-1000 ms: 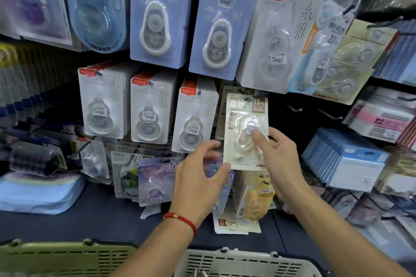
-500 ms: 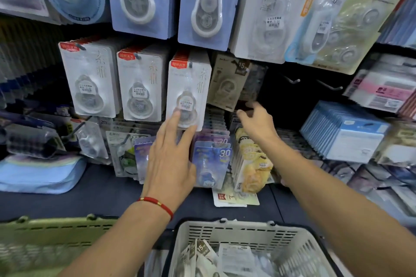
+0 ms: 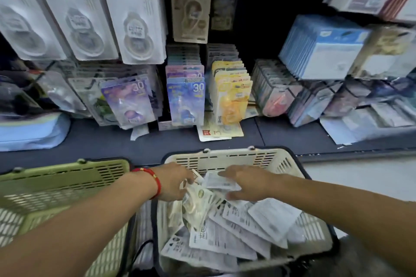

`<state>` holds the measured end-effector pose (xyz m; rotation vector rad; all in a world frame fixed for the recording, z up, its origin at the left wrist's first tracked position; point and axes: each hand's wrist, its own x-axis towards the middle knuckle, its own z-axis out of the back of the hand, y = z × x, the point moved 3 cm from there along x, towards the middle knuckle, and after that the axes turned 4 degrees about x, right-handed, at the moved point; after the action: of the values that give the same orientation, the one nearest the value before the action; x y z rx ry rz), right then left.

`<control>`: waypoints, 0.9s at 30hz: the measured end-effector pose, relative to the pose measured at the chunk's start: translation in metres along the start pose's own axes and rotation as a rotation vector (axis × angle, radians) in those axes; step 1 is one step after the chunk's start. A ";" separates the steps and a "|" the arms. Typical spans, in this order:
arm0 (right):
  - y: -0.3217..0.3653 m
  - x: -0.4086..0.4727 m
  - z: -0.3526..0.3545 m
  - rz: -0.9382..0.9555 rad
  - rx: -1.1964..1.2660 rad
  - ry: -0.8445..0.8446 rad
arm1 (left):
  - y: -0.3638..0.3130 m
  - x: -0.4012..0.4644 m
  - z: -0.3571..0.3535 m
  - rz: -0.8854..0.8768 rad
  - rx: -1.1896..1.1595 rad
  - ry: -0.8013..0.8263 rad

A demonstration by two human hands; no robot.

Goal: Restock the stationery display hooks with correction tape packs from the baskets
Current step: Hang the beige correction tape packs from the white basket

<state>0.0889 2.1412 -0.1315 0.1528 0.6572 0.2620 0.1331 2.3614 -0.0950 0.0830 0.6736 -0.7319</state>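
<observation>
both hands in the white basket (image 3: pixel 227 157): left hand (image 3: pixel 174 181) and right hand (image 3: pixel 246 183) on the packs (image 3: pixel 216 227), grip too blurry to tell.

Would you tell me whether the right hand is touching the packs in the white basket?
Touching. The head view shows the right hand lying on the loose packs in the white basket, its fingers overlapping the topmost card.

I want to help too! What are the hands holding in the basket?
Hard to tell. Both the left hand and right hand are on packs in the white basket; blur hides any grip.
</observation>
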 end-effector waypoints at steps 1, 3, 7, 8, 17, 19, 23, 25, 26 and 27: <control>0.000 0.003 -0.008 -0.004 -0.025 -0.015 | -0.001 0.005 -0.007 0.011 0.001 0.022; -0.006 0.008 -0.011 0.005 -0.045 -0.111 | -0.003 0.012 -0.015 0.038 -0.049 0.003; -0.035 -0.007 0.028 -0.094 0.336 -0.438 | -0.006 0.021 -0.016 0.118 -0.292 -0.181; -0.044 -0.013 0.037 -0.121 0.568 -0.518 | -0.007 0.023 -0.015 0.165 -0.407 -0.249; -0.046 -0.046 0.034 0.010 1.794 -0.259 | -0.048 0.031 -0.011 0.156 -2.017 -0.407; -0.040 -0.044 0.025 0.012 1.731 -0.189 | -0.042 0.031 -0.004 0.186 -2.143 -0.596; -0.046 -0.042 0.015 -0.117 0.974 -0.180 | -0.022 0.023 0.005 0.338 -2.050 -0.782; -0.054 -0.046 0.006 -0.238 0.280 -0.124 | -0.015 0.019 0.006 0.334 -2.034 -0.782; -0.058 -0.049 -0.005 -0.295 0.120 -0.044 | -0.014 0.018 0.004 0.336 -2.022 -0.762; -0.061 -0.052 -0.021 -0.338 0.101 0.050 | -0.014 0.017 0.000 0.343 -2.004 -0.739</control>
<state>0.0485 2.0689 -0.1309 0.1294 0.7341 -0.0924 0.1339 2.3410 -0.1027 -1.7675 0.3919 0.4883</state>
